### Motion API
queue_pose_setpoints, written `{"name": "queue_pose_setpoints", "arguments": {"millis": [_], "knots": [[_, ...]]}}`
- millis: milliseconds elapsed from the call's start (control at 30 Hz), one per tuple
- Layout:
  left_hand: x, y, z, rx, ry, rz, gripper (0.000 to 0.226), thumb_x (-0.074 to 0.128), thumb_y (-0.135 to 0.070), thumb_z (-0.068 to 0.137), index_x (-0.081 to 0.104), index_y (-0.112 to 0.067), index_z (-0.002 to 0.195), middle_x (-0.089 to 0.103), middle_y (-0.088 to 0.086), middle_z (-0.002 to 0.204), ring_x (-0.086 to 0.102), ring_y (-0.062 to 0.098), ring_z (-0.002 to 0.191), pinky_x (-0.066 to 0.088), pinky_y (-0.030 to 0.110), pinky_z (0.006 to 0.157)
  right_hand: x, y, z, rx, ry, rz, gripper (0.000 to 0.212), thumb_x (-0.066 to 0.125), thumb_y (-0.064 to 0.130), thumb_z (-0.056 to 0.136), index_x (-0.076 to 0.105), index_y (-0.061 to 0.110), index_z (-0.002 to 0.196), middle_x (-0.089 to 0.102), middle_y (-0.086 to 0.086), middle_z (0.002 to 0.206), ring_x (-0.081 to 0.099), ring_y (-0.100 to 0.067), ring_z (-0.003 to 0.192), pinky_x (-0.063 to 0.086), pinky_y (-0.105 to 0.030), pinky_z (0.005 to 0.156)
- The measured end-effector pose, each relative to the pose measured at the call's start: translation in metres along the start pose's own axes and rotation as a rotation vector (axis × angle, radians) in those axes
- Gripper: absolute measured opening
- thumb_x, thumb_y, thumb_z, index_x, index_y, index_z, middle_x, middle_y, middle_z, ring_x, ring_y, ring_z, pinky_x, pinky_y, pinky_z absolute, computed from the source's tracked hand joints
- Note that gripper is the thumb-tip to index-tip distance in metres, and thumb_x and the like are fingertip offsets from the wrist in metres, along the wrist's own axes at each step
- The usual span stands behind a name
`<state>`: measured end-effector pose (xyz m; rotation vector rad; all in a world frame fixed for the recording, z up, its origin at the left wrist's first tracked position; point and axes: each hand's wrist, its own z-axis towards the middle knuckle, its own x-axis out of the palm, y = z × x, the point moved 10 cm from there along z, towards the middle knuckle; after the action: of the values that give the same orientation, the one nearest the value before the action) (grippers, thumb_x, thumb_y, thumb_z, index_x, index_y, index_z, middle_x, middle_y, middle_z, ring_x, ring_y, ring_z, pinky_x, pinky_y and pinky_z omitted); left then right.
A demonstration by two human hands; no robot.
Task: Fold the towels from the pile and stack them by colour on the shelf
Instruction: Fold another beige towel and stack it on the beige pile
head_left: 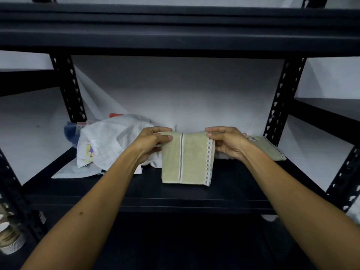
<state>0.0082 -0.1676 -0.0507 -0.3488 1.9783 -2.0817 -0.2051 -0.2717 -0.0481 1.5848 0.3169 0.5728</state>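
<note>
Plates (10,241) sit stacked at the far lower left, beside the dark shelf (136,190) frame. On the shelf board, toward its left, lies the pile (109,145) of unfolded towels: mostly white cloth, with a blue piece and a bit of red showing behind it.

Next comes the left hand (153,143), thumb and fingers pinching the upper left corner of a green towel (185,160). That towel hangs folded in front of the shelf's middle, a grey stripe down its centre and a checked border on its right edge; whether its lower edge touches the board I cannot tell. The right hand (226,143) pinches the upper right corner the same way.

Just behind the right wrist, at the shelf's right end, lies a folded green towel (266,149), the likely stack for this colour.

Judging from this, the risk lies in the transfer: held only by two corner pinches, the layers could slip apart and the fold open. Set down crooked, it could push the lower towel askew or overhang the shelf edge.
</note>
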Motion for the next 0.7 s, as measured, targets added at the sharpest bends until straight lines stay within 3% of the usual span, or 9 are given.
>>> {"name": "queue_pose_setpoints", "arguments": {"millis": [133,233,333,400,500,700], "knots": [[0.000,-0.044,-0.002,0.105,0.021,0.048,0.028,0.074,-0.008,0.083,0.069,-0.007,0.111,0.072,0.006,0.096,0.066,0.017,0.093,0.053,0.029,0.081,0.014,0.050,-0.014,-0.105,0.103,-0.128,0.036,0.067,-0.010,0.082,0.064,0.001,0.116,0.070,-0.014,0.102,0.071,-0.021,0.090,0.059,-0.028,0.079],[0.002,-0.073,-0.003,0.174,0.030,0.292,0.034,0.080,-0.002,0.075,0.069,-0.005,0.108,0.074,0.010,0.098,0.069,0.019,0.096,0.056,0.026,0.083,0.011,0.076,-0.020,-0.179,0.059,-0.547,0.043,0.078,-0.002,0.075,0.064,0.002,0.115,0.073,-0.013,0.096,0.073,-0.020,0.085,0.058,-0.029,0.078],[0.010,-0.089,-0.005,0.207,0.003,0.523,0.032,0.084,-0.003,0.070,0.071,-0.007,0.100,0.075,0.005,0.088,0.070,0.013,0.085,0.052,0.017,0.072,0.013,0.093,-0.023,-0.288,0.003,-0.877,0.024,0.084,0.013,0.073,0.073,0.009,0.094,0.075,-0.008,0.083,0.073,-0.023,0.082,0.059,-0.038,0.082],[0.014,-0.097,-0.004,0.255,-0.048,0.702,0.029,0.085,-0.010,0.070,0.074,-0.011,0.096,0.073,0.000,0.087,0.067,0.011,0.083,0.050,0.019,0.071,0.016,0.097,-0.027,-0.341,-0.003,-0.987,0.013,0.084,0.020,0.074,0.075,0.014,0.082,0.075,-0.002,0.077,0.071,-0.023,0.081,0.056,-0.040,0.079],[0.022,-0.103,-0.004,0.343,-0.072,0.899,0.023,0.083,-0.023,0.073,0.075,-0.016,0.094,0.070,-0.002,0.088,0.063,0.013,0.083,0.051,0.028,0.072,0.015,0.094,-0.029,-0.342,0.021,-1.065,0.011,0.081,0.023,0.077,0.076,0.014,0.080,0.074,-0.001,0.079,0.068,-0.022,0.083,0.054,-0.040,0.078],[0.031,-0.081,0.005,0.390,0.058,0.920,0.013,0.073,-0.026,0.083,0.069,-0.017,0.092,0.068,-0.002,0.091,0.064,0.019,0.088,0.051,0.034,0.078,0.002,0.067,-0.017,-0.269,0.134,-0.948,0.017,0.071,0.017,0.088,0.073,0.008,0.102,0.076,-0.003,0.092,0.071,-0.020,0.091,0.056,-0.038,0.090]]}}
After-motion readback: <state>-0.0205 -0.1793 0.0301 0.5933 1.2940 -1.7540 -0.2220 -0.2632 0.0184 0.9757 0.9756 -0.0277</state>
